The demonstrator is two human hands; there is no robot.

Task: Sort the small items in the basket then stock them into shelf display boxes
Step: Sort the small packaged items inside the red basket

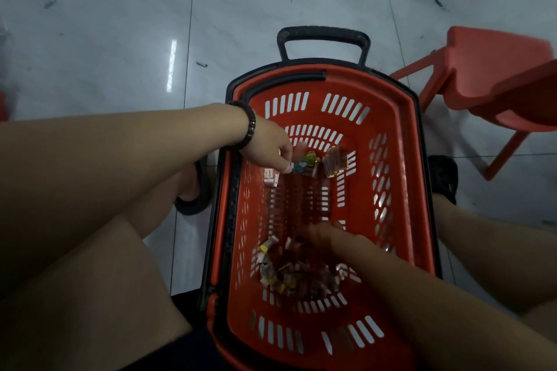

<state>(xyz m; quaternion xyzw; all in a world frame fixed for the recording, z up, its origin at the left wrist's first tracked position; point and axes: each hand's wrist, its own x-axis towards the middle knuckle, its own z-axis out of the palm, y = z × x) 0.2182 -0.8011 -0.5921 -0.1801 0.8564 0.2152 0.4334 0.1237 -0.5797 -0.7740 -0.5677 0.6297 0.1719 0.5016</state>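
Note:
A red plastic basket (404,117) stands on the floor between my legs. At its far end lie sorted small items: white-red boxes (271,176), colourful sweets (310,159) and brown packets (334,161). A mixed pile of small packets (295,277) fills the near end. My left hand (269,149), with a dark bead bracelet on the wrist, reaches over the left rim. Its curled fingertips pinch a small item beside the sweets. My right hand (324,235) is blurred and hovers over the near pile with fingers stretched out.
The basket's black pull handle (324,33) sticks out at the far end. A red plastic stool (494,69) lies tipped at the right. My feet in dark sandals (196,190) flank the basket on a grey tiled floor (120,39).

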